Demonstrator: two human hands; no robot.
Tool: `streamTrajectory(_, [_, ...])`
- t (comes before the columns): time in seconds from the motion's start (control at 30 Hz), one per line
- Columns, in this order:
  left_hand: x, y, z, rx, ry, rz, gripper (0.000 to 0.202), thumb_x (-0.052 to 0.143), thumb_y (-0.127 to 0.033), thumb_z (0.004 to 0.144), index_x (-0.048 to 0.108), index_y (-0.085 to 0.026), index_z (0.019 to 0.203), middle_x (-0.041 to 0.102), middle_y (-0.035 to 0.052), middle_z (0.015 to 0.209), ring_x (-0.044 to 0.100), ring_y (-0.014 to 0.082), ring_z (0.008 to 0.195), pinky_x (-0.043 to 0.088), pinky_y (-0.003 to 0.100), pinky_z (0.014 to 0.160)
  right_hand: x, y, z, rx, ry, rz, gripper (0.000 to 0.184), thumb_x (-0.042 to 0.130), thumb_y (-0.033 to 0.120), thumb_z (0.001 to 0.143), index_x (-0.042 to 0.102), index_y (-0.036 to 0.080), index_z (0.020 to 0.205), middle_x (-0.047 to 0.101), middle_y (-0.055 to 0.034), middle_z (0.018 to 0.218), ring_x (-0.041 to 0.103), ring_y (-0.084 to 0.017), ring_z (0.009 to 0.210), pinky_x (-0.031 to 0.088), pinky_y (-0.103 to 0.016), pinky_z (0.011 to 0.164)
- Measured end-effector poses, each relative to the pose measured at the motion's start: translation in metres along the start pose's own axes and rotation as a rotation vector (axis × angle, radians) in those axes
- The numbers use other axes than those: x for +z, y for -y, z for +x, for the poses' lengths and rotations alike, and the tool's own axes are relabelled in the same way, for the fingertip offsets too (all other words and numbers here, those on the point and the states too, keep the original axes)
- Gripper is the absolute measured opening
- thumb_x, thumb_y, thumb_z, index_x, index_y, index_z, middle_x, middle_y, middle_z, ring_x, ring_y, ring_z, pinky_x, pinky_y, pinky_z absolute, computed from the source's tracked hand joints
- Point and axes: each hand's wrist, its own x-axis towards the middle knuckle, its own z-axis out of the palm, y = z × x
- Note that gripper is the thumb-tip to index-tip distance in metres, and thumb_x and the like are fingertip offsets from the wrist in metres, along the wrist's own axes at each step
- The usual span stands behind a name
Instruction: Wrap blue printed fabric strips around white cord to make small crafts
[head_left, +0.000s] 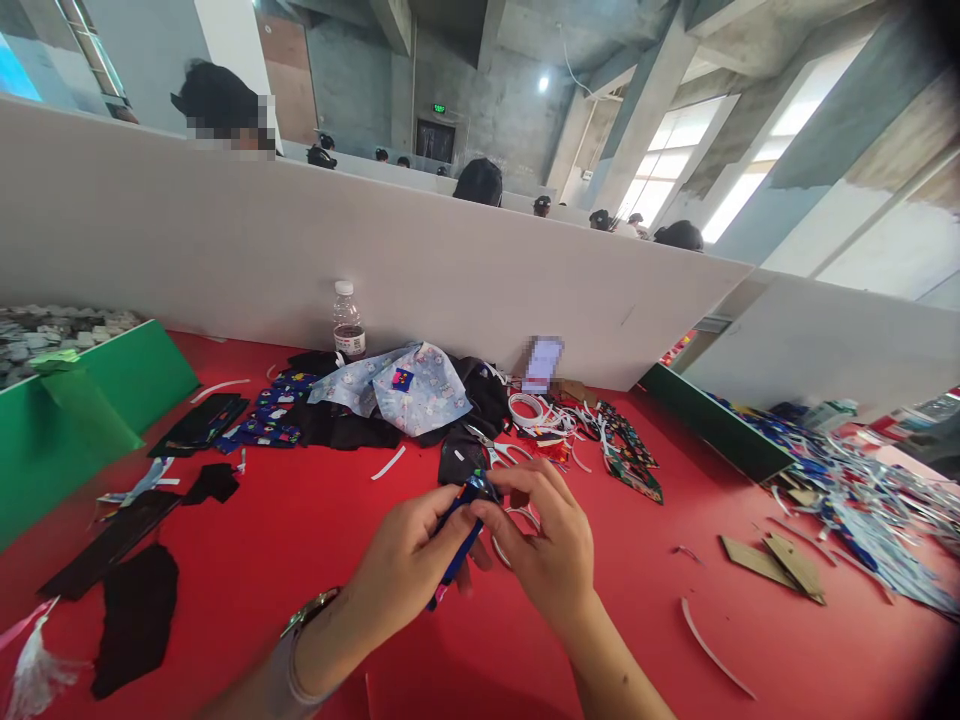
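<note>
My left hand [401,555] is closed round a narrow folded piece of dark blue patterned fabric [459,560], with a pink spot at its lower end. At the upper end of that fabric, the thumb and fingers of my right hand [544,535] pinch its edge. Both thumbs almost meet there, and part of the piece is hidden by my fingers. Just beyond my hands lie white-handled scissors [501,452] beside a scrap of black fabric [459,455]. A white ring-shaped item [517,520] shows partly behind my right hand.
Light blue floral fabric [424,390] lies over black cloth near a bottle [349,320]. A phone [541,362] leans on the white partition [420,260]. White tape roll [527,408], black pieces [139,620] and cardboard strips [772,565] lie around. Green dividers [712,425] flank the red table.
</note>
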Motion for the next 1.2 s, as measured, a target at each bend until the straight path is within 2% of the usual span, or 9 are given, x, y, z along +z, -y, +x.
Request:
streamTrajectory(0.17, [-0.001,-0.003,-0.001,-0.007,0.035,-0.097,0.040,0.043,-0.051,0.089,0.056,-0.016,0.105,0.069,0.0028,0.073,0.059,0.0098,0.049,0.039,0.019,0.046,-0.002,-0.010,-0.002,0.274,0.012,0.447,0.041,0.070,0.041,0.076,0.057,0.025,0.111,0.054,-0.0007,0.083,0.052,-0.013,0.070,0.046,-0.024,0.061])
streamTrajectory(0.33, [0.000,-0.003,0.000,-0.028,0.041,-0.105,0.042,0.044,-0.052,0.088,0.056,-0.015,0.106,0.070,0.0048,0.075,0.059,0.0103,0.049,0.037,0.019,0.044,0.001,-0.015,-0.005,0.472,0.164,0.693,0.052,0.057,0.058,0.079,0.059,0.022,0.117,0.062,-0.0080,0.100,0.058,-0.021,0.090,0.048,-0.032,0.077])
streamTrajectory(0.43, [0.000,-0.001,0.000,-0.029,0.036,-0.096,0.043,0.044,-0.052,0.088,0.055,-0.016,0.108,0.070,0.0050,0.075,0.059,0.0106,0.049,0.036,0.019,0.044,0.002,-0.016,-0.006,0.458,0.138,0.676,0.042,0.053,0.053,0.085,0.064,0.023,0.111,0.064,-0.0068,0.100,0.058,-0.021,0.093,0.046,-0.032,0.082])
streamTrajectory(0.57, [0.000,0.002,-0.001,-0.016,0.015,-0.024,0.044,0.043,-0.053,0.088,0.056,-0.016,0.109,0.070,0.0042,0.075,0.062,0.0124,0.053,0.038,0.020,0.046,0.001,-0.016,-0.005,0.460,0.087,0.584,0.024,0.056,0.041,0.087,0.069,0.023,0.096,0.064,-0.0031,0.088,0.057,-0.016,0.081,0.045,-0.027,0.074])
streamTrajectory(0.73, [0.000,0.001,-0.001,-0.008,0.001,0.001,0.041,0.045,-0.052,0.088,0.058,-0.018,0.108,0.072,0.0059,0.085,0.067,0.0179,0.071,0.042,0.021,0.050,0.002,-0.015,-0.004,0.486,0.044,0.517,0.029,0.059,0.040,0.084,0.063,0.018,0.068,0.054,0.0003,0.068,0.048,-0.012,0.065,0.040,-0.024,0.062])
streamTrajectory(0.87, [0.000,-0.001,-0.001,0.022,-0.003,-0.009,0.039,0.046,-0.050,0.088,0.060,-0.018,0.104,0.072,0.0065,0.091,0.067,0.0188,0.081,0.048,0.024,0.065,0.005,-0.012,-0.004,0.544,0.027,0.561,0.030,0.059,0.042,0.083,0.059,0.017,0.066,0.049,0.0019,0.064,0.043,-0.010,0.059,0.038,-0.023,0.056])
streamTrajectory(1.0, [-0.001,-0.001,0.000,0.013,-0.001,-0.027,0.038,0.046,-0.050,0.088,0.057,-0.020,0.108,0.071,0.0046,0.091,0.067,0.0172,0.076,0.045,0.023,0.058,0.010,-0.009,-0.003,0.521,-0.010,0.560,0.029,0.061,0.041,0.082,0.060,0.017,0.066,0.050,0.0012,0.065,0.045,-0.011,0.061,0.039,-0.023,0.056])
streamTrajectory(1.2, [-0.001,0.001,0.002,0.051,-0.048,0.064,0.034,0.049,-0.049,0.086,0.057,-0.017,0.094,0.067,0.0028,0.080,0.061,0.0127,0.063,0.041,0.022,0.054,0.014,-0.009,-0.003,0.428,0.022,0.436,0.026,0.058,0.040,0.085,0.061,0.018,0.072,0.053,-0.0007,0.071,0.049,-0.012,0.065,0.042,-0.023,0.060])
